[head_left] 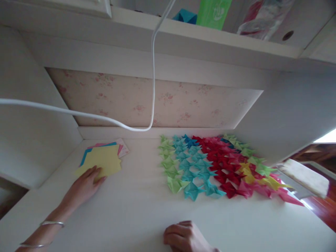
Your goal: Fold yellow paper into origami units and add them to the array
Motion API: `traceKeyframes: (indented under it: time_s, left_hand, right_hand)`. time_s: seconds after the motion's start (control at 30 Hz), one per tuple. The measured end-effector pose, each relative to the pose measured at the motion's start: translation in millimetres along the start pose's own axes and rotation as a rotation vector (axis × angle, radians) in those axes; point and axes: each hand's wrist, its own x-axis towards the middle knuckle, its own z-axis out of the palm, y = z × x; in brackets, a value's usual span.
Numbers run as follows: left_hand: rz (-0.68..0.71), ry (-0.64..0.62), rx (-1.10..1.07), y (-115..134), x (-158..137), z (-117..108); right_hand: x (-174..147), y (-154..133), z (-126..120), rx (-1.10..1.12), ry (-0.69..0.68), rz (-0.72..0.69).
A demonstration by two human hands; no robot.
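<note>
My left hand (88, 183) lies at the near edge of a stack of coloured paper on the left of the white table. Its fingertips rest on the top yellow paper (105, 159), with the thumb spread apart from them. Blue paper (83, 158) and pink paper (120, 149) peek out from under the yellow. My right hand (183, 236) rests on the table at the bottom, fingers curled in, with nothing visible in them. Beyond it, rows of folded paper cranes (193, 190) stand in green, light blue, red, pink and yellow.
A white cable (153, 77) hangs across the view in front of the floral back panel (168, 101). Overhead, a shelf (196, 38) carries a green packet (214, 12) and a clear plastic bag (262, 19). Side panels bound the white table (131, 210) left and right.
</note>
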Motion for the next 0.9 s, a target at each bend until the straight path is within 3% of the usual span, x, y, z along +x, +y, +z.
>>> traceKeyframes:
  time_s: [0.33,0.5,0.7,0.9]
  left_hand:
    - [0.003,-0.020,-0.017,10,2,-11]
    - [0.026,-0.028,-0.060,15,-2,-10]
    - [0.096,-0.096,-0.100,18,-5,-26]
    - [0.050,-0.120,-0.109,13,-5,-36]
  right_hand:
    - [10,-1,41,0.005,-0.011,-0.012]
    - [13,-2,40,0.049,0.005,0.014]
    - [15,-8,36,0.083,0.003,0.056]
    - [16,-9,35,0.112,-0.033,0.092]
